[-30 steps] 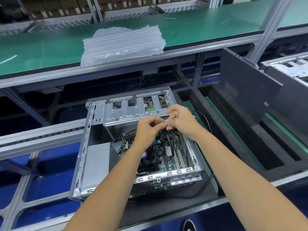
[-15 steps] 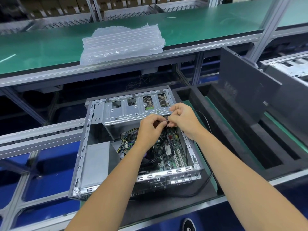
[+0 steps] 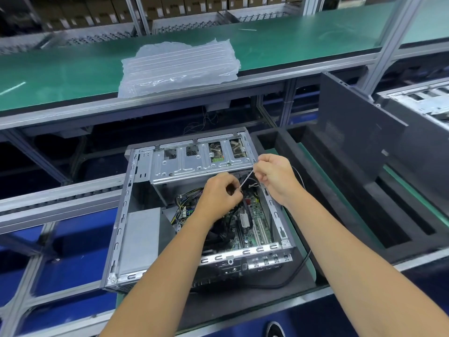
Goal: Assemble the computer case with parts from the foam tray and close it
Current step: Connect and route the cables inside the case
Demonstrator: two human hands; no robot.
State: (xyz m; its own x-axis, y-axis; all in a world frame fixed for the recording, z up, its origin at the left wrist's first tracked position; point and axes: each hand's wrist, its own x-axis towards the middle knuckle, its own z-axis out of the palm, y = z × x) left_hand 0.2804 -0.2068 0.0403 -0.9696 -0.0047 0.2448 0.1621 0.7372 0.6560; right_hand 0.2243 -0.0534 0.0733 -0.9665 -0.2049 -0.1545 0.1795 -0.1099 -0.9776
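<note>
Since the earlier frames the two hands have drawn apart: they were knuckle to knuckle over the open grey metal computer case (image 3: pixel 194 215), and now a thin pale tie strip (image 3: pixel 247 178) is stretched slanting between them.

Nearest, both bare forearms reach in from the lower edge, their elbows cut off by the frame. The left forearm hides the middle of the case's green circuit board (image 3: pixel 252 220) and part of its near rail. The left hand (image 3: pixel 220 197) is curled knuckles up above the board, its fingertips pinching the strip's lower end; the exact pinch point is hidden behind the fingers. The right hand (image 3: pixel 273 177) sits just beyond and to the right of it, over the case's right wall, fingers curled, pinching the strip's upper end. What the strip loops around inside the case is too small to make out.

Right of the case lies the black foam tray (image 3: pixel 340 190), a dark grey flat panel (image 3: pixel 352 132) standing in it. Beyond the case, on the green bench (image 3: pixel 73 69), rests a clear plastic air-cushion sheet (image 3: pixel 179 66).
</note>
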